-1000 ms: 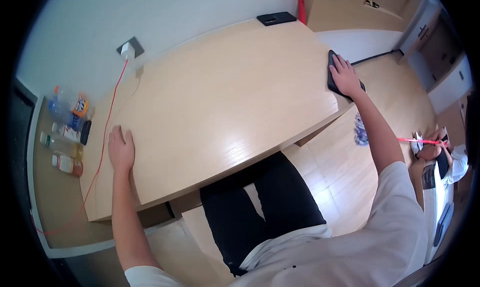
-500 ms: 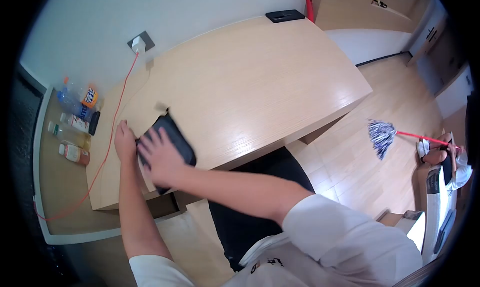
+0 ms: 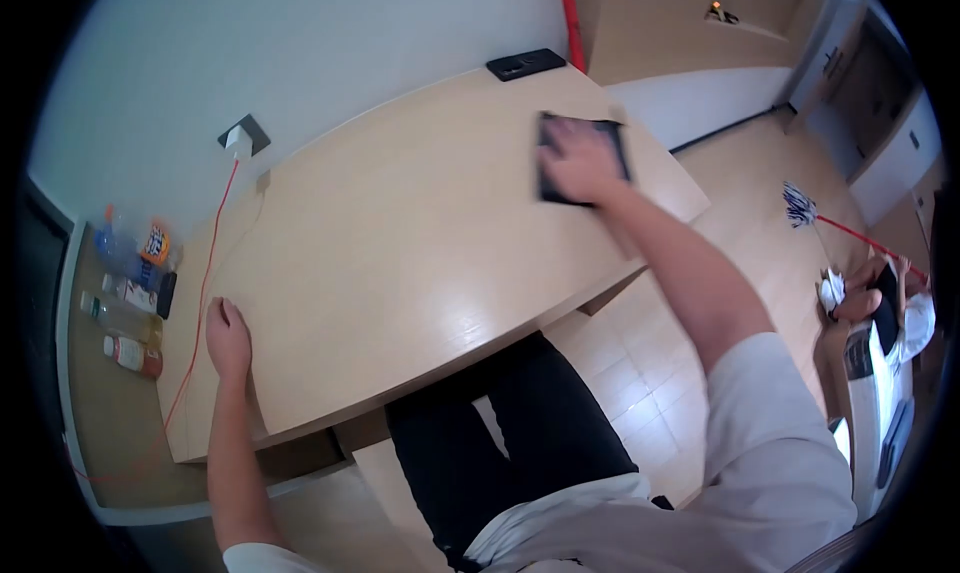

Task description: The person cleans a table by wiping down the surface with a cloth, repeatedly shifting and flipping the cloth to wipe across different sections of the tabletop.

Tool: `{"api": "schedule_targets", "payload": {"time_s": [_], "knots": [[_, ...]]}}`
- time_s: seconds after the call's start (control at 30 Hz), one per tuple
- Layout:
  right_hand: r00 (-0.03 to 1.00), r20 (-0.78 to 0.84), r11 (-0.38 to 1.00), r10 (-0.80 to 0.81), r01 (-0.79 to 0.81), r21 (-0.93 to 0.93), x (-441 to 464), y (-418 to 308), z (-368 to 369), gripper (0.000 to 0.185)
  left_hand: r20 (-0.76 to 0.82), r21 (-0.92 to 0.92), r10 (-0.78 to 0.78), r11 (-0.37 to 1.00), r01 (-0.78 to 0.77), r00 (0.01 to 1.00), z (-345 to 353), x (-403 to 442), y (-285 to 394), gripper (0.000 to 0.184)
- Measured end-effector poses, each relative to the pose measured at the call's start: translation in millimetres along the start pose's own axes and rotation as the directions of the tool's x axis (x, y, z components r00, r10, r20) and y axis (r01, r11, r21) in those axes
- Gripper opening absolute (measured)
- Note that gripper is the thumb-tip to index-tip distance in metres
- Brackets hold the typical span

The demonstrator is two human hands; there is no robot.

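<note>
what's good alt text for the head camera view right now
A person's right hand lies over a black cloth on a pale wooden desk, while the left hand rests beside a red cable. A black phone lies at the far edge, bottles line the left, and another person holds a mop.

One left hand [image 3: 230, 341] and one right hand [image 3: 583, 163] make two bare hands; there is one desk [image 3: 400, 233], one black cloth [image 3: 615, 143], one black phone [image 3: 527, 64], one wall socket [image 3: 260, 133], one white plug [image 3: 238, 141], one red cable [image 3: 213, 258] and one red pole [image 3: 571, 23]; bottles [image 3: 132, 357] number at least four — they overlap too much for an exact count — and beyond these come one mop [image 3: 800, 203] and one other person [image 3: 912, 323]
</note>
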State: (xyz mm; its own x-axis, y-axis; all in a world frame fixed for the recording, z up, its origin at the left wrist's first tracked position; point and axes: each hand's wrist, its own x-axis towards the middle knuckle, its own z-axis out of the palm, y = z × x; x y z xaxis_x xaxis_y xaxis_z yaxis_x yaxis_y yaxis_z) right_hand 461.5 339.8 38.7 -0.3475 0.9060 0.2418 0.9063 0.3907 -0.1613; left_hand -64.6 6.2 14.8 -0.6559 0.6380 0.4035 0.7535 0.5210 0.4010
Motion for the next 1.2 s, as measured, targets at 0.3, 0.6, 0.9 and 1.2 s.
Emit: {"api": "schedule_targets", "payload": {"time_s": [0.3,0.6,0.9,1.2], "knots": [[0.984,0.180,0.839,-0.010,0.106,-0.533,93,204,93,0.061,-0.012,0.225,0.092,0.970,-0.087,0.996,16,7,-10,0.031],[0.880,0.026,0.876,-0.474,0.475,-0.088,95,-102,103,0.055,-0.016,0.164,-0.120,0.979,0.121,0.993,1,9,27,0.052],[0.752,0.039,0.748,-0.657,0.646,0.153,-42,-287,41,0.062,0.084,0.173,-0.202,0.967,0.186,0.976,-1,7,49,0.054],[0.811,-0.010,0.802,-0.584,0.579,0.145,57,-242,121,0.050,-0.038,0.137,-0.163,0.976,0.166,0.986,58,5,84,0.043]]}}
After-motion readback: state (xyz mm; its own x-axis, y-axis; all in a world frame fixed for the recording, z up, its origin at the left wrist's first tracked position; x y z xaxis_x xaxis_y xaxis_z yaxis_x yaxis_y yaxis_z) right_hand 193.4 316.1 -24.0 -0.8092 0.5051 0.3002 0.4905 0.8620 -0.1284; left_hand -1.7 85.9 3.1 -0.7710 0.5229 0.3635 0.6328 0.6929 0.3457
